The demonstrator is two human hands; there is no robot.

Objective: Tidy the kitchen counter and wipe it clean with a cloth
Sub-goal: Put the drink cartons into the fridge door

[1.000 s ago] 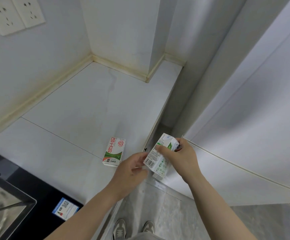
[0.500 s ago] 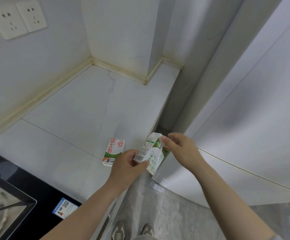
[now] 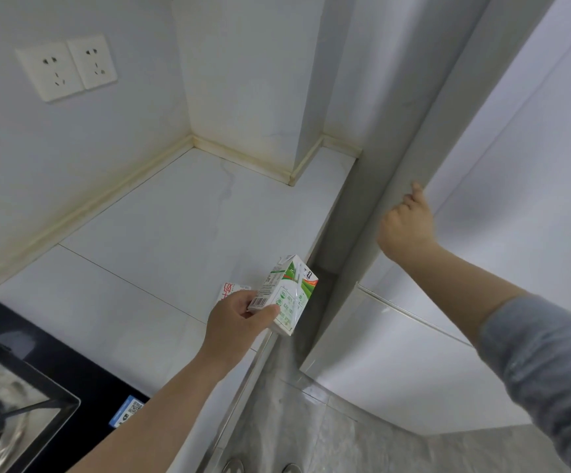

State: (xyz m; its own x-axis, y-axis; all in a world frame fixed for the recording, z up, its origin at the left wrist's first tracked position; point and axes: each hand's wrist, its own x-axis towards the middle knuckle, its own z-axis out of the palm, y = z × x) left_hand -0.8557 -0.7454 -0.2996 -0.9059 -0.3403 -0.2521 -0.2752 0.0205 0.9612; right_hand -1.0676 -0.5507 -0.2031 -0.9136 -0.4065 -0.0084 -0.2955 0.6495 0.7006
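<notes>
Left hand (image 3: 239,317) pinches the milk carton (image 3: 285,295) above the counter (image 3: 161,240) edge; right hand (image 3: 407,227), fingers curled, grips the fridge door (image 3: 516,165) edge.

Legible markings are few. The green-and-white carton (image 3: 285,293) held in the left hand (image 3: 234,324) carries a barcode on its lower side panel and round green symbols with small print beside them; none of that print can be made out. A second carton (image 3: 231,291), lying on the bench (image 3: 161,240) and mostly hidden behind the hand, shows large red characters, only partly visible. A blue label (image 3: 127,412) on the black appliance (image 3: 72,363) bears a QR code; its text is too small to read.
</notes>
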